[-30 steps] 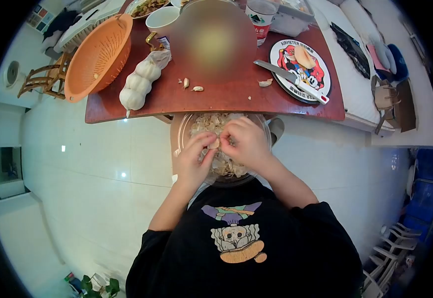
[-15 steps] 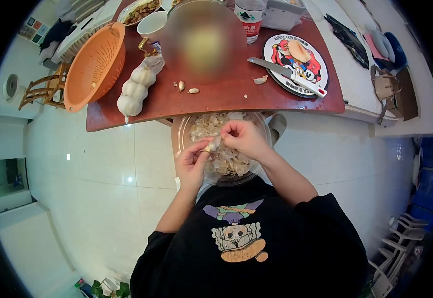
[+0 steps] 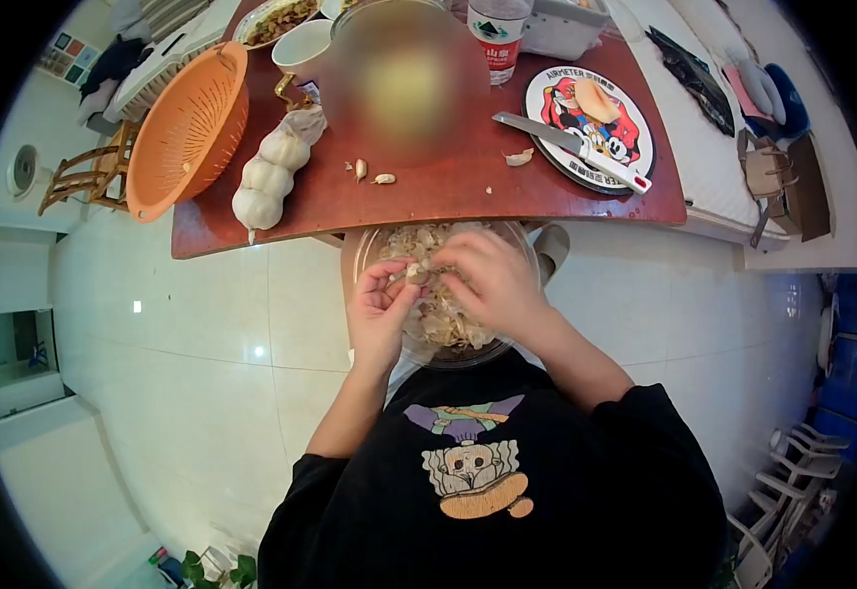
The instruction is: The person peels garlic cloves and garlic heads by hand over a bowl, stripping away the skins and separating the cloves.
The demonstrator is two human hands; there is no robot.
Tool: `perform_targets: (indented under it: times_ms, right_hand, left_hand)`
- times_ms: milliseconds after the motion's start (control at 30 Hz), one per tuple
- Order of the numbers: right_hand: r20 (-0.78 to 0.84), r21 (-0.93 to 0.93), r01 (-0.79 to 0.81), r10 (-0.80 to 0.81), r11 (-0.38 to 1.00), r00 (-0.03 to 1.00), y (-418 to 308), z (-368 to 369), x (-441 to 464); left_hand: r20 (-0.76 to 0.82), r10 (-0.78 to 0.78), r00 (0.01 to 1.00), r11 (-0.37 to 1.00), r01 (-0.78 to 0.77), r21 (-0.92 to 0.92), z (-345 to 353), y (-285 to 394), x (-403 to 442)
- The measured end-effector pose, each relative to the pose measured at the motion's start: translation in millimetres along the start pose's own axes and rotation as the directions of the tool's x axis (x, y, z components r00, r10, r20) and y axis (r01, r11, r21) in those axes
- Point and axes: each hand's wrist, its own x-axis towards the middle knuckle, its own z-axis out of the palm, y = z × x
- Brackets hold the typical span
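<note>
My left hand (image 3: 381, 306) pinches a garlic clove (image 3: 414, 274) between thumb and fingertips, above the clear bowl (image 3: 448, 360). Papery garlic skins (image 3: 456, 329) lie heaped in that bowl, below the table's front edge. Close to the clove is my right hand (image 3: 495, 280), slightly blurred, its thumb and fingers apart; I make out nothing in them. On the table, two loose garlic cloves (image 3: 384, 180) lie near the front edge, and another clove (image 3: 519, 158) rests farther right. A netted string of garlic bulbs (image 3: 273, 177) lies at the left.
An orange colander (image 3: 193, 137) sits at the table's left edge. A knife (image 3: 585, 152) lies across a cartoon plate (image 3: 633, 106) at right. Behind stand a white bowl (image 3: 301, 44), a bottle (image 3: 497, 39) and a blurred round container (image 3: 404, 88). The red table (image 3: 428, 201) spans the front.
My right hand has drawn slightly right of the clove, and its pinch has opened. My left hand keeps the clove in nearly the same place.
</note>
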Motion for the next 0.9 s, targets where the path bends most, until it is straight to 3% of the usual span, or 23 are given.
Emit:
perform_targets:
  times_ms: [267,367,467,567,633,733,833,900]
  right_hand:
    - [0.009,0.111,0.136,-0.138,0.985,0.99,-1.4,-1.5,6.2]
    - [0.063,0.354,-0.152,0.139,0.923,0.988,-5.2,2.8,3.0]
    - [0.117,0.461,-0.289,0.265,0.839,0.957,-6.6,2.1,0.2]
    - [0.099,0.419,-0.322,0.31,0.849,0.946,-10.6,1.6,-0.3]
    - [0.076,0.32,-0.268,0.257,0.909,0.963,-9.1,1.0,0.5]
    - [0.083,0.278,-0.327,0.317,0.903,0.945,-12.4,0.4,1.9]
    - [0.116,0.332,-0.454,0.442,0.827,0.889,-1.1,7.1,0.7]
    - [0.136,0.354,-0.491,0.476,0.796,0.869,6.3,9.8,-2.0]
  left_hand:
    - [0.007,-0.014,1.0,0.98,0.012,0.197,11.8,12.4,-1.2]
    - [0.023,0.096,0.995,0.93,-0.098,0.355,11.5,10.3,-1.7]
    - [0.09,0.228,0.97,0.832,-0.242,0.498,14.8,14.5,-2.2]
    - [0.186,0.325,0.927,0.672,-0.365,0.644,13.6,13.3,-3.9]
    - [0.226,0.351,0.909,0.588,-0.402,0.702,9.7,8.7,-4.1]
    - [0.193,0.347,0.918,0.697,-0.39,0.601,16.2,8.3,-7.4]
    - [0.023,0.275,0.961,0.934,-0.273,0.231,20.0,-1.5,-10.9]
    - [-0.025,0.19,0.981,0.975,-0.186,0.126,18.0,-0.4,-12.0]
